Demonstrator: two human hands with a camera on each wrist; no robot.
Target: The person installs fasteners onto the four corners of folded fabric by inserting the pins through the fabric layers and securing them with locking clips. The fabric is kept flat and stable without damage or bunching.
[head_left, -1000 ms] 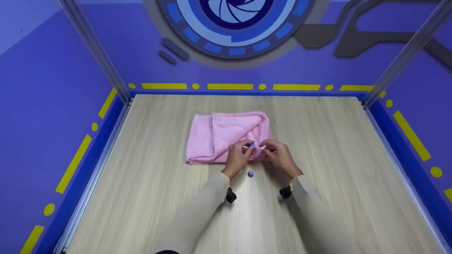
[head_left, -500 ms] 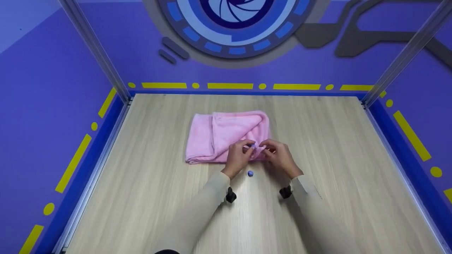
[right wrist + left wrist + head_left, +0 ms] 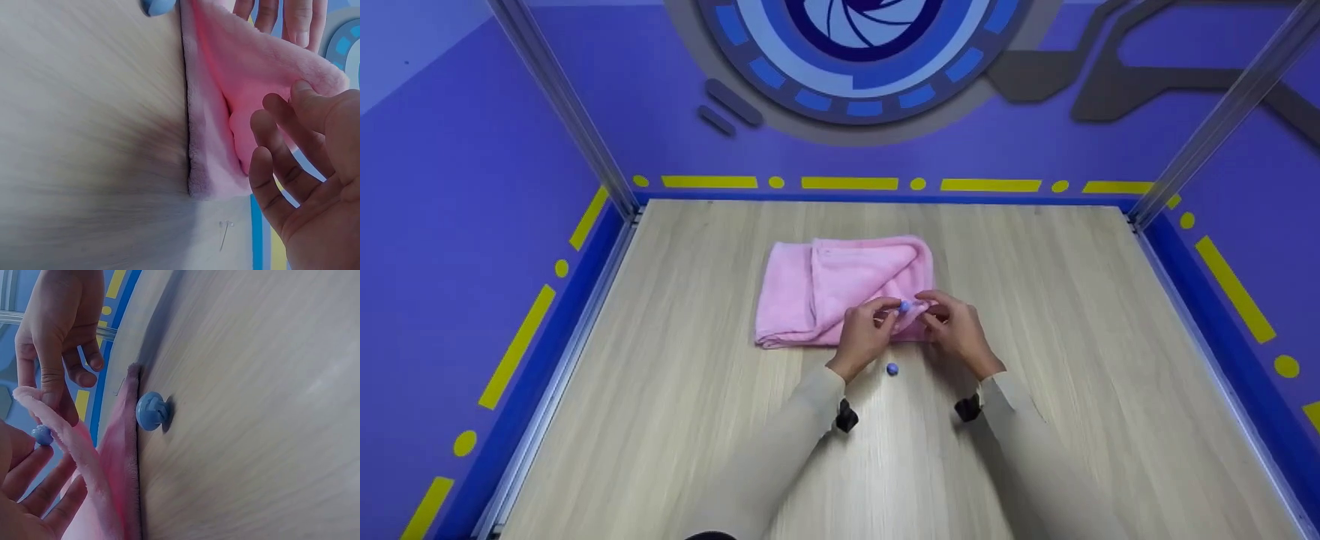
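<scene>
A pink fleece cloth (image 3: pixel 847 281) lies folded on the table, its near right corner lifted. My left hand (image 3: pixel 864 334) pinches a small blue knob-like clip (image 3: pixel 42 435) between thumb and index finger, close beside the raised edge of the cloth. My right hand (image 3: pixel 960 330) pinches that raised corner between thumb and index finger, its other fingers loosely bent, as the right wrist view shows. A second blue clip, mushroom-shaped with a slotted stem (image 3: pixel 152 412), lies on the table just in front of the cloth, between my wrists.
The wood-grain tabletop (image 3: pixel 697 420) has blue-purple panels on the left, back and right (image 3: pixel 847 161), with metal posts (image 3: pixel 577 112) at the rear corners. Black wrist cameras (image 3: pixel 847 416) sit on both sleeves.
My right hand has shifted slightly right and away from me with the cloth corner. The clip in my left hand has moved a little right and shows more.
</scene>
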